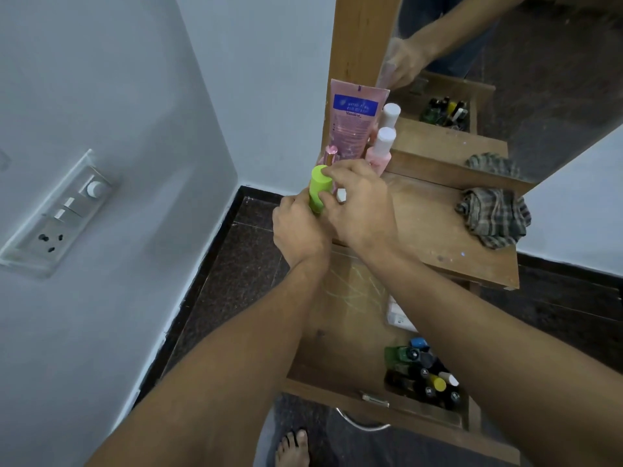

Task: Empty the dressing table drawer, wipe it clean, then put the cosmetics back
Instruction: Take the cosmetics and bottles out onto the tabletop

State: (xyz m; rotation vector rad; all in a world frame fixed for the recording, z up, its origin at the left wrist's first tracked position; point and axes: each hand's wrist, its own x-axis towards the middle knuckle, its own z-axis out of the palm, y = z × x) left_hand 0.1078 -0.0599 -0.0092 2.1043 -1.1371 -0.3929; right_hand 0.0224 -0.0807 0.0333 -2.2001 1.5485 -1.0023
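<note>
Both hands meet at the left edge of the wooden dressing table top [448,237]. My left hand [300,232] is wrapped around the lower part of a lime-green bottle [318,187]. My right hand [362,205] touches the same bottle with thumb and fingertips near its cap. Behind them stand a pink tube [352,119], a pink bottle with a white cap [382,148] and a slim pink item with a gold collar [330,156]. Below, the drawer [340,332] is pulled out; several small dark bottles [423,374] fill its right front corner.
A checked cloth [494,217] lies crumpled at the table's back right. A mirror [526,79] in a wooden frame rises behind the table. A switch panel [57,214] hangs on the left wall. A bare foot [293,448] stands on the dark floor below.
</note>
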